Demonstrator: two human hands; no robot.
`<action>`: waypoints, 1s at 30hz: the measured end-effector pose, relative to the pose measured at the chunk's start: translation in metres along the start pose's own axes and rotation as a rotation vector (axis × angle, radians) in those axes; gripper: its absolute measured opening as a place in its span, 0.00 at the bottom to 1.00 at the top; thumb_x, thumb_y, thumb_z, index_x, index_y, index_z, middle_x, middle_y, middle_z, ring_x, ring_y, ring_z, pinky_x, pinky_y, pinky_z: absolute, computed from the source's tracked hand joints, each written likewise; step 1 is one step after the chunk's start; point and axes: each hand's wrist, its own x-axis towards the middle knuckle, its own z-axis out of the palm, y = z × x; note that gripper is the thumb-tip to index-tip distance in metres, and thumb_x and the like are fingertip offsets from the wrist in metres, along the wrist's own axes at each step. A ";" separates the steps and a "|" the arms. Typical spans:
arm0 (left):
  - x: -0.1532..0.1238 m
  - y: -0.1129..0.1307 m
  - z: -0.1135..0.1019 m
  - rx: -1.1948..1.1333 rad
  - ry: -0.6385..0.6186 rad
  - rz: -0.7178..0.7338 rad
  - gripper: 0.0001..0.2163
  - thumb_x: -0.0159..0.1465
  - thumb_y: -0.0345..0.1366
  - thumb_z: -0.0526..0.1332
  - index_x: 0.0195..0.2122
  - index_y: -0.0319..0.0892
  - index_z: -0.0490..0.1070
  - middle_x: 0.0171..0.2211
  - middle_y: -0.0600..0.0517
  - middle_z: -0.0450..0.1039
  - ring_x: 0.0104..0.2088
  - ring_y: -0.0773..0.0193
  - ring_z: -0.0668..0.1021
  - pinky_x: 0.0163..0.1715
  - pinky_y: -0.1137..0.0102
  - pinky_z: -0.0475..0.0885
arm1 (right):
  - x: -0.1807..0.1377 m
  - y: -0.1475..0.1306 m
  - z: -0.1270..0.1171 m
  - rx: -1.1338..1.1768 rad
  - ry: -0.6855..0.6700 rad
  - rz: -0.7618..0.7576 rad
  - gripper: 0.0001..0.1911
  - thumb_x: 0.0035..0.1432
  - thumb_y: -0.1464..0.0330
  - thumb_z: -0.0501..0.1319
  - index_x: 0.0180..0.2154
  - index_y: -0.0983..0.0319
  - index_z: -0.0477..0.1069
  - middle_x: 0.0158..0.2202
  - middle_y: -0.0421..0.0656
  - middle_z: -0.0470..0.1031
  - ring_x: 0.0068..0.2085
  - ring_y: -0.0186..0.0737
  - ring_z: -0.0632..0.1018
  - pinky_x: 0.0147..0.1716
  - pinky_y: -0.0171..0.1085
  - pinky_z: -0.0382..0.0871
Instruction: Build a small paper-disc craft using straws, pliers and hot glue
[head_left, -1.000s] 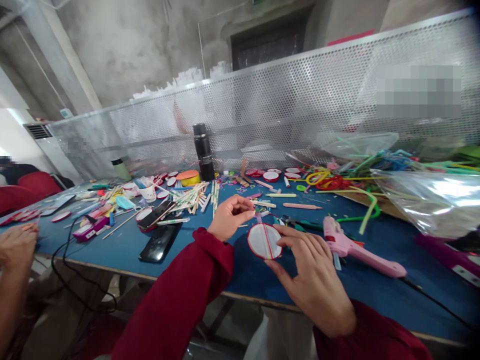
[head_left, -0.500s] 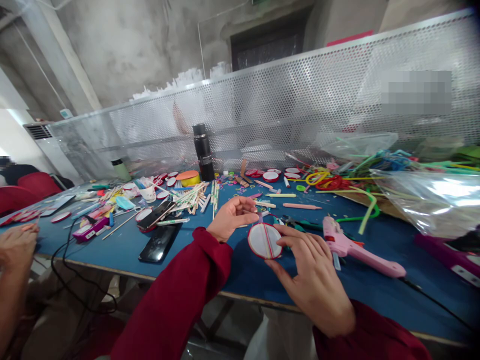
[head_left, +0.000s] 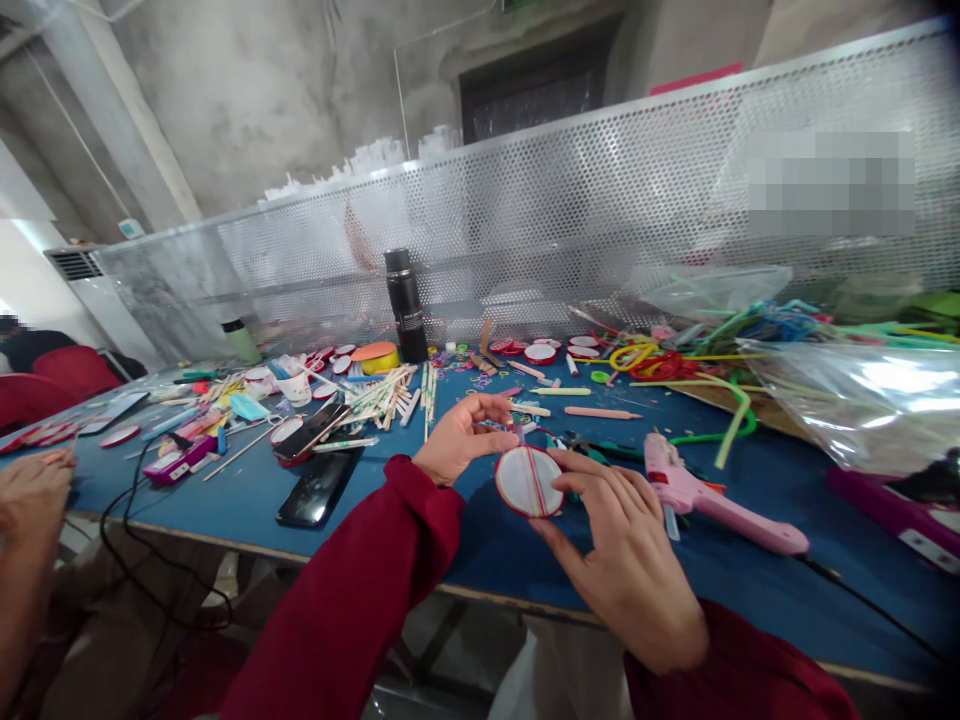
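Observation:
A small white disc [head_left: 519, 484] with a red rim and a red-edged strip across its face is held at its right edge by my right hand [head_left: 626, 555], thumb below and fingers above. My left hand [head_left: 469, 438] is closed in a pinch just above the disc's top edge. A narrow pale-purple piece shows at those fingertips, too small to name. Right of my right hand lies a pink hot glue gun [head_left: 720, 498] with its cord running off to the right. Pliers-like tools with dark green handles [head_left: 600, 448] are partly hidden behind my right hand.
Two phones [head_left: 319, 488] lie left of my arms, near a pile of paper-wrapped sticks [head_left: 386, 395]. A black thermos [head_left: 406, 305] stands by the perforated metal divider [head_left: 570, 220]. Plastic bags [head_left: 862, 400] and coloured tubes are at right. Another person's hand [head_left: 34, 490] rests at far left.
My left fingertips have shifted very slightly at the disc's top edge. The disc and my right hand stay almost in place.

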 end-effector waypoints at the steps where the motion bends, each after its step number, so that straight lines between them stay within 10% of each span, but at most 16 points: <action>1: 0.000 0.000 0.000 0.004 -0.005 0.009 0.26 0.44 0.36 0.78 0.43 0.40 0.71 0.40 0.51 0.71 0.35 0.69 0.75 0.37 0.72 0.70 | 0.000 0.000 0.000 -0.001 0.001 0.000 0.11 0.61 0.62 0.62 0.44 0.57 0.65 0.54 0.49 0.75 0.52 0.52 0.76 0.54 0.53 0.61; 30: 0.004 -0.019 0.000 0.098 -0.071 0.006 0.23 0.49 0.27 0.73 0.46 0.39 0.69 0.41 0.51 0.70 0.33 0.71 0.75 0.37 0.72 0.72 | 0.002 0.000 0.000 0.234 -0.126 0.172 0.12 0.62 0.65 0.61 0.48 0.57 0.64 0.57 0.49 0.69 0.58 0.49 0.72 0.55 0.50 0.70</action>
